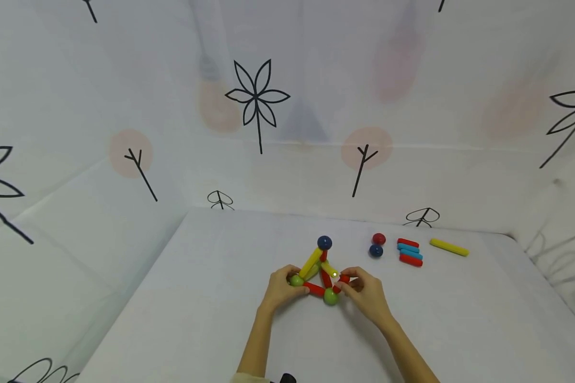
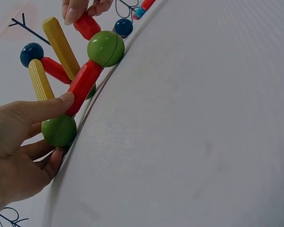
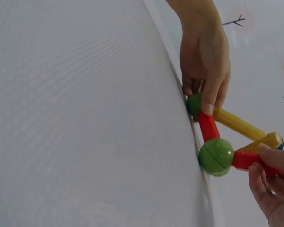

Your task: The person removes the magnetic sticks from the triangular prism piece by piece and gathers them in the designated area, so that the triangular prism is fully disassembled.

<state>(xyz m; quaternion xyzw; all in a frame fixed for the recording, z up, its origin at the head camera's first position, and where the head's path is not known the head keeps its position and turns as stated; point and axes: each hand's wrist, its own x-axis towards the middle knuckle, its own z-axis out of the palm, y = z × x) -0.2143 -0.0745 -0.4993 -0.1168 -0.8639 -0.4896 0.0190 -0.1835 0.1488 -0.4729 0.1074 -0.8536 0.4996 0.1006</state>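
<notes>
Pale, creased sheeting [image 1: 297, 178], printed with black flowers [image 1: 256, 97], twigs [image 1: 360, 171] and peach discs [image 1: 120, 151], rises along the far, left and right sides of the white worktop [image 1: 196, 330] under soft light.

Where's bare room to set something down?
Open tabletop lies left of the left hand and right of the right hand, nearer than the loose yellow rod. Crowded: the ball-and-rod frame both hands hold, and beyond the right hand, balls and short rods.

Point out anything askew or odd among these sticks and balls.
One yellow stick near the right hand juts out with a bare end; another yellow rod meets the raised blue ball. Nothing looks broken.
</notes>
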